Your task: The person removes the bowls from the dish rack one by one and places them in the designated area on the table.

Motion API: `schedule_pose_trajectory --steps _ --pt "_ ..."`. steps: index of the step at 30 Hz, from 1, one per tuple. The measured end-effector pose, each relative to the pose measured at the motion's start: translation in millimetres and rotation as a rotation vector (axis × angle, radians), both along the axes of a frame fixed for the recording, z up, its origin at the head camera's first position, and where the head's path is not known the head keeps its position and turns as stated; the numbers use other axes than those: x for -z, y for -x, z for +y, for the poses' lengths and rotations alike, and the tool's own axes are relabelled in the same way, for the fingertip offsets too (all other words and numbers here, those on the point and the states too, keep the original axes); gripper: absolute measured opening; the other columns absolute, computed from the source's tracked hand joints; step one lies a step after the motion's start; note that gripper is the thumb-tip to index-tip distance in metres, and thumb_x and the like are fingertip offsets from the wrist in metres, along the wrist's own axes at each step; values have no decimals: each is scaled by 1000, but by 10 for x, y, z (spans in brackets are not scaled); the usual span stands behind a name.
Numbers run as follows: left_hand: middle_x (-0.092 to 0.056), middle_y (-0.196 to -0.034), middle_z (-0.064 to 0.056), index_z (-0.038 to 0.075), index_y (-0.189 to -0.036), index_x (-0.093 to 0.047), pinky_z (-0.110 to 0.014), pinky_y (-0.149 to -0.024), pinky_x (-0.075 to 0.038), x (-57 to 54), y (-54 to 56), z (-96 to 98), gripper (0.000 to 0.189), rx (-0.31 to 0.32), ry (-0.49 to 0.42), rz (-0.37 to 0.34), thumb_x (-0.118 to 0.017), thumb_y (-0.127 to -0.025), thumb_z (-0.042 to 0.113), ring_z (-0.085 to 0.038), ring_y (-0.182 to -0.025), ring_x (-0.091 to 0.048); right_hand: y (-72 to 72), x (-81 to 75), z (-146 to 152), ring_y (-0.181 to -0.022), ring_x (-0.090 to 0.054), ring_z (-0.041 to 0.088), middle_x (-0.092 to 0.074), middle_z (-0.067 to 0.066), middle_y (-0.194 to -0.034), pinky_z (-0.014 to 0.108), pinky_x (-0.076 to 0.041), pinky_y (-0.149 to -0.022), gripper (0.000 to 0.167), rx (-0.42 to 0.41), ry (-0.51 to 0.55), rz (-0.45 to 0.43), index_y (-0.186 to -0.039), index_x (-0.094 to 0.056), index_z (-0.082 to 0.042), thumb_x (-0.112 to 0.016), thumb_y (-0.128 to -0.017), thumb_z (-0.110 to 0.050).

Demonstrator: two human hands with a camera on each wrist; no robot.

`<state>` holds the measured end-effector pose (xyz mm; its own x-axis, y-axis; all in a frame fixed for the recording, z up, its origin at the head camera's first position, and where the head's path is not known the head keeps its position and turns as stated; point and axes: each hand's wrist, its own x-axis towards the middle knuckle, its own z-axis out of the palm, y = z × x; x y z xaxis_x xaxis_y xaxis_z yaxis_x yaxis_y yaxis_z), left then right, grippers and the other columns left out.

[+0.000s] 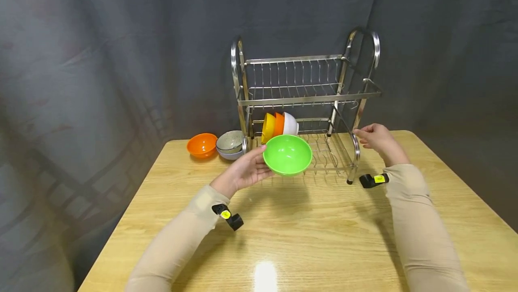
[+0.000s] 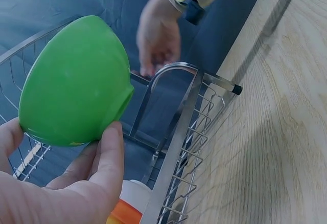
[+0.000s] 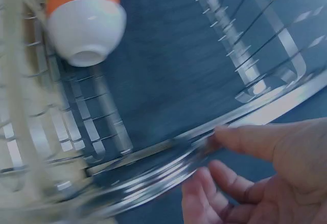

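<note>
A green bowl [image 1: 287,154] is tilted with its inside facing the head camera, in front of the dish rack [image 1: 309,100]. My left hand [image 1: 252,168] grips it at its left side, thumb by the rim and fingers under the outside. In the left wrist view the bowl's outer wall [image 2: 76,86] and foot show above the fingers. My right hand [image 1: 378,141] pinches the rack's right side rail between thumb and fingers. The right wrist view is blurred there, with the thumb [image 3: 250,139] at the metal rail [image 3: 163,175].
On the rack's lower tier, yellow [image 1: 267,128], orange [image 1: 279,124] and white [image 1: 290,124] bowls stand nested on their sides at the left. Left of the rack, another orange bowl [image 1: 202,145] and a speckled bowl [image 1: 230,141] stacked in a pale one [image 1: 231,155] sit on the wooden table [image 1: 319,247].
</note>
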<state>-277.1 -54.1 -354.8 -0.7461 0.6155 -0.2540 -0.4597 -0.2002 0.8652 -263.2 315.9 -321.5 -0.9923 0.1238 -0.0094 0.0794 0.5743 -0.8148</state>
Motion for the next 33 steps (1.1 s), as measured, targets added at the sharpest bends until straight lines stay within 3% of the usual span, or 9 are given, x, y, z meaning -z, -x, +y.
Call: schedule_pose_trajectory --steps 3,6,11,17,22,25,28,30,33 --pt "-32 -148 -30 -8 -146 -29 -41 -112 -33 22 -13 -19 64 -7 11 -11 -38 -103 38 -40 -139 -33 84 156 71 -77 -54 0 -56 -1 -94 17 -52 -73 61 -61 123 -99 -135 -35 20 -44 -103 -32" --pt "-33 -148 -29 -8 -145 -30 -41 -111 -34 43 -5 -45 63 -20 18 -18 -39 -103 37 -40 -139 -34 118 233 115 -73 -54 -3 -53 -11 -83 15 -51 -71 63 -95 216 -132 -137 -30 21 -43 -103 -31" --pt "-42 -139 -24 -7 -145 -29 -41 -111 -34 -7 14 -194 60 -52 -4 2 -39 -103 35 -36 -135 -40 147 239 151 -73 -54 -2 -53 -8 -84 15 -51 -70 64 -112 216 -142 -134 -33 18 -45 -102 -36" --pt "-61 -112 -10 1 -126 -47 -33 -96 -51 -253 59 -711 45 -149 -65 12 -49 -101 39 -22 -106 -61 155 228 118 -71 -53 -1 -52 -7 -82 16 -51 -68 55 -121 213 -170 -127 -39 14 -44 -103 -35" --pt "-65 -101 -9 4 -106 -57 -28 -85 -54 -477 196 -1255 36 -243 -169 -16 -53 -98 39 -18 -96 -64 189 311 189 -67 -54 1 -53 -6 -76 16 -51 -64 51 -155 299 -133 -115 -50 11 -52 -99 -38" --pt "-56 -123 -16 4 -124 -51 -28 -96 -49 -572 319 -1489 48 -339 -172 -58 -55 -96 43 -21 -115 -56 194 315 228 -67 -54 1 -53 -5 -76 16 -51 -65 55 -167 299 -128 -116 -49 12 -53 -98 -40" --pt "-40 -141 -18 6 -145 -33 -29 -110 -38 -594 458 -1603 69 -500 -77 -42 -59 -93 45 -23 -133 -41 177 277 215 -69 -53 1 -53 -6 -78 16 -52 -66 56 -152 281 -149 -122 -45 14 -48 -101 -38" --pt "-39 -143 -15 6 -151 -25 -30 -112 -33 -556 556 -1624 79 -622 24 -13 -63 -91 42 -21 -129 -46 152 240 175 -70 -52 -1 -51 -8 -80 16 -51 -68 58 -117 228 -171 -128 -38 16 -43 -103 -36" --pt "-54 -119 -11 3 -146 -35 -28 -104 -43 -425 719 -1626 77 -809 225 49 -69 -87 39 -13 -97 -62 152 233 167 -69 -52 -1 -52 -9 -78 15 -51 -67 56 -111 242 -163 -127 -39 15 -43 -103 -35"
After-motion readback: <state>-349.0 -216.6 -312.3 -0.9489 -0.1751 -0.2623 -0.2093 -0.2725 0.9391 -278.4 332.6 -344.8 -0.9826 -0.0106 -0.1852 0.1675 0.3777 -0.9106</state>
